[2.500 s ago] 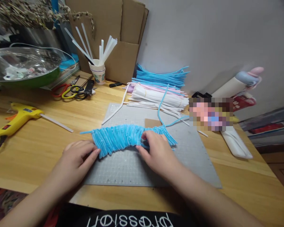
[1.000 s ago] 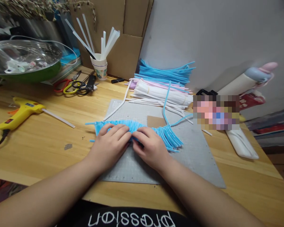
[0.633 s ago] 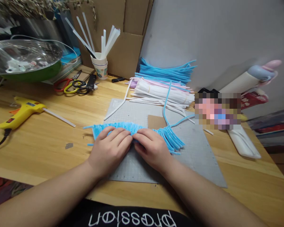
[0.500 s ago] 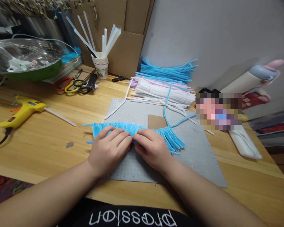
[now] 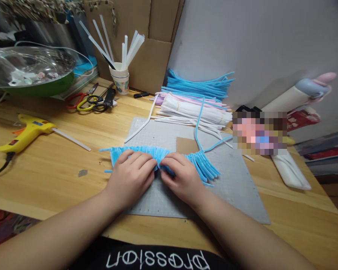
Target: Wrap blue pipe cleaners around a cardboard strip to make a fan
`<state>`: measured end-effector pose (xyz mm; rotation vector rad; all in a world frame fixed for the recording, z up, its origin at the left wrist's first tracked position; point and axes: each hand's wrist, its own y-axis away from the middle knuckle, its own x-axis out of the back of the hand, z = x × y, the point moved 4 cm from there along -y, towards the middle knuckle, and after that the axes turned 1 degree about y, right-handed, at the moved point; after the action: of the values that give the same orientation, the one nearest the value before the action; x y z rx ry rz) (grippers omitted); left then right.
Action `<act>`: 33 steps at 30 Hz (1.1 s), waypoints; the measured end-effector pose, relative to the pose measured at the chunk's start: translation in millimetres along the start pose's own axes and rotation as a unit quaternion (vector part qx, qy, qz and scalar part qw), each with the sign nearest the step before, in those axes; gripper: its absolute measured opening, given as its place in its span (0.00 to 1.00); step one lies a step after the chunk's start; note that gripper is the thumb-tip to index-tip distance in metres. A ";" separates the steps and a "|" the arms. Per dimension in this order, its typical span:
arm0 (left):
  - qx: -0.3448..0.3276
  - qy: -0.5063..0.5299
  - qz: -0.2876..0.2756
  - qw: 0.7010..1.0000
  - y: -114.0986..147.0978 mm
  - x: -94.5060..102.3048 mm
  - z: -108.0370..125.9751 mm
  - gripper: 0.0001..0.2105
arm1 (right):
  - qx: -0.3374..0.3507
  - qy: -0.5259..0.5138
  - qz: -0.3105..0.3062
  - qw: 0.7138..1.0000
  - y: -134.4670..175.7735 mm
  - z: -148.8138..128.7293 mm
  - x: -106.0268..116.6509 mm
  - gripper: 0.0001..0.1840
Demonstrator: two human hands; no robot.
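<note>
A row of bent blue pipe cleaners (image 5: 204, 167) lies across the grey cutting mat (image 5: 231, 191), packed tight on the left and fanned out at its right end. My left hand (image 5: 132, 172) is closed over the row's left half, fingertips near the middle. Just beside it my right hand (image 5: 181, 178) grips the row, thumb under and fingers on top. The two hands' fingertips almost meet. One long blue strand bends upward from the right part. Fingers and palms hide much of the row's lower edge.
Behind the mat lie bundled white pipe cleaners (image 5: 191, 107) and blue pipe cleaners (image 5: 199, 85). A brown cardboard piece (image 5: 186, 145) rests on the mat. At left are a yellow glue gun (image 5: 30, 131), scissors (image 5: 86, 103) and a paper cup (image 5: 120, 80) of glue sticks.
Both hands stay at nearly the same spot on the blue row. My right fingers have shifted slightly, and a little more blue shows between thumb and fingers.
</note>
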<state>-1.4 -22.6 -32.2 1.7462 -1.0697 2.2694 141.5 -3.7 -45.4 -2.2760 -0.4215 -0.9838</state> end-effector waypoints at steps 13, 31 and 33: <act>0.069 0.089 -0.159 0.981 0.6 -16.6 -13.8 0.09 | -0.065 0.017 -0.105 0.992 6.6 0.4 -4.0 0.09; 0.043 0.110 -0.129 0.985 1.1 -21.6 -9.3 0.05 | -0.079 0.121 -0.105 0.984 10.1 -1.4 0.5 0.08; 0.058 0.122 -0.129 0.982 1.2 -18.5 -8.0 0.04 | -0.077 0.126 -0.107 0.983 9.9 -0.3 1.4 0.07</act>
<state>-2.1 -12.8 -49.7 1.4887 -0.6383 2.3403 147.3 -11.3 -48.3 -2.2336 -0.5007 -1.4401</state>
